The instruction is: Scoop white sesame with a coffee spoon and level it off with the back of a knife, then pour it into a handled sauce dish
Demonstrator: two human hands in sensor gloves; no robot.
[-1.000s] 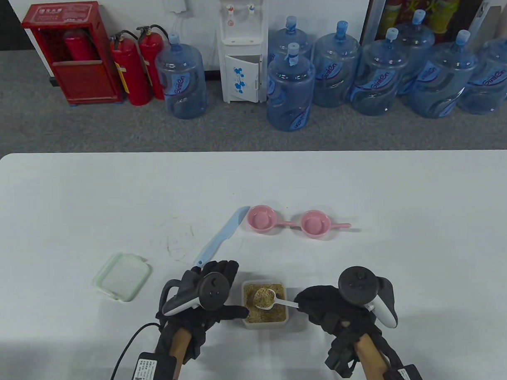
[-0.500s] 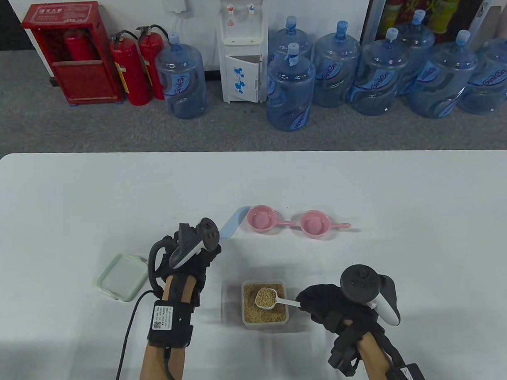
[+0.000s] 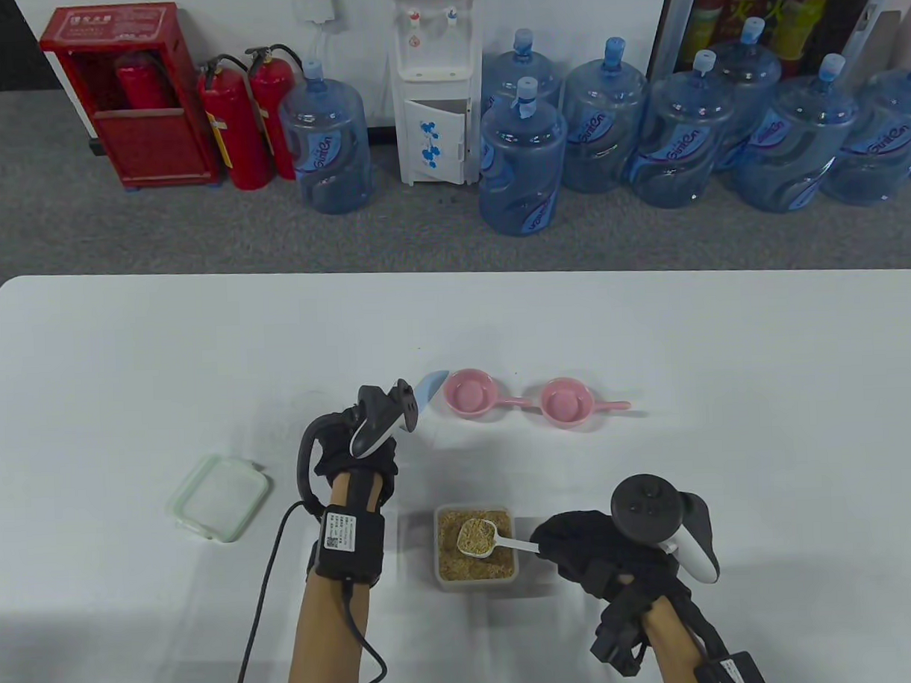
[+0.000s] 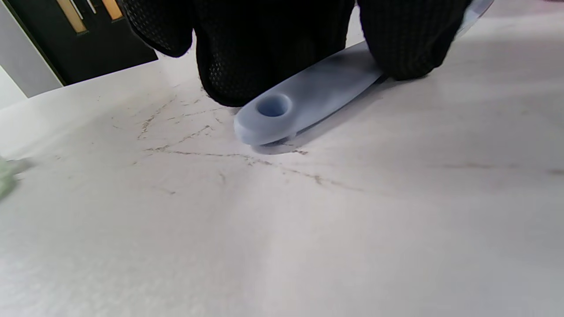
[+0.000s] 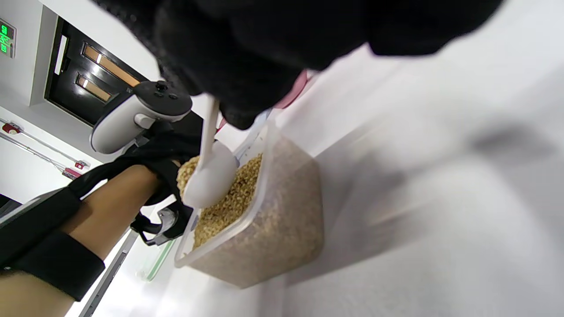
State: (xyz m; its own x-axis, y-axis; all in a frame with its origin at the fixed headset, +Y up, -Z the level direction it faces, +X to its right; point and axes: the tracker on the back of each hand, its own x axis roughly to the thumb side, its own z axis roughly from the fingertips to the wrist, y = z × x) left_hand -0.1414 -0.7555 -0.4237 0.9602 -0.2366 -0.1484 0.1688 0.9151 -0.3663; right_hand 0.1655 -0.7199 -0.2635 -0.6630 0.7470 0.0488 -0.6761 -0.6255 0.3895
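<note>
— What's furthest left on the table (image 3: 649,335)?

— A lid (image 3: 220,497), pale green at the rim, lying flat and apart from everything else.

— And your left hand (image 3: 358,446)?

— It's down on the knife (image 3: 432,386). In the left wrist view my fingertips (image 4: 405,48) press on the blue handle (image 4: 308,99), which lies on the tabletop with its holed end sticking out toward the camera. Whether my fingers are curled round it, I cannot tell. From above, only the blade tip pokes out past my tracker, just beside the left dish (image 3: 469,393).

— The sesame?

— In the tub (image 3: 475,545), near the front edge, between my two hands.

— Your right hand (image 3: 593,549)?

— Pinching the spoon (image 3: 481,537) by its handle. The bowl is heaped with sesame and sits over the tub.

— Further right?

— The second dish (image 3: 567,402), its handle pointing right. Both pink dishes sit side by side behind the tub.
</note>
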